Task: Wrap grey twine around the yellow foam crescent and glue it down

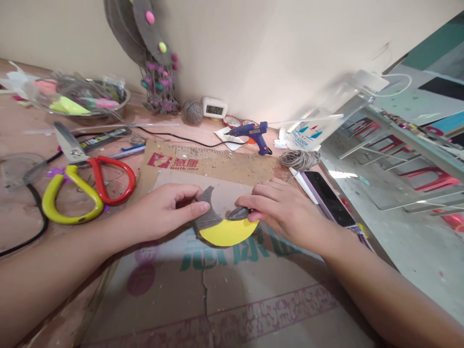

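A yellow crescent-shaped piece (229, 235) is held above the cardboard (163, 290), its left end wrapped in grey yarn (207, 212). My left hand (181, 205) pinches that wrapped end between thumb and fingers. On the other side, my right hand (273, 205) closes its fingers around a small dark grey bundle (239, 213), which looks like yarn, at the upper edge of the yellow part. Whether the right fingers also grip the crescent's right tip cannot be seen.
Large scissors (81, 169) with red and yellow handles lie left, near a metal bowl (125, 99) of materials. A blue glue gun (255, 135), yarn ball (192, 112) and digital clock (215, 108) stand behind. At right are a yarn skein (300, 159) and phone (328, 197).
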Demonstrator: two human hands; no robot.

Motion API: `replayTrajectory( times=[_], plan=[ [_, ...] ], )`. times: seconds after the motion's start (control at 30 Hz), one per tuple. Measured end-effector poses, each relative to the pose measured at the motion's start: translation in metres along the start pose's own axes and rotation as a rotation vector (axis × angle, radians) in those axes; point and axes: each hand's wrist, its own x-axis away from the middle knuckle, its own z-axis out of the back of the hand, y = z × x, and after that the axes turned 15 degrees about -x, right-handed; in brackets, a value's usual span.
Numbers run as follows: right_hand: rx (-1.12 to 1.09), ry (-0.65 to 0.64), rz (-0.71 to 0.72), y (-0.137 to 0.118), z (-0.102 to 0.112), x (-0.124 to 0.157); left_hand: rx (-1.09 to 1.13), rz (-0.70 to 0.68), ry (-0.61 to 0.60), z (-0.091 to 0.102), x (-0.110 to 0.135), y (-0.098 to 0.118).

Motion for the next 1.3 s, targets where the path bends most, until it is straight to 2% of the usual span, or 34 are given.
replayTrajectory(
  times=[0.53, 0.93, 1.3],
  plan=[
    [0.010, -0.011, 0.014, 0.002, -0.017, -0.002, -0.146, -0.011, -0.005, 0.001, 0.001, -0.001],
    [0.033, 0.003, 0.060, 0.004, -0.019, -0.002, -0.172, -0.028, 0.008, 0.002, 0.000, 0.001],
    [-0.034, -0.005, 0.025, 0.003, -0.016, -0.001, -0.136, -0.032, 0.009, 0.002, 0.000, 0.000]
  ],
)
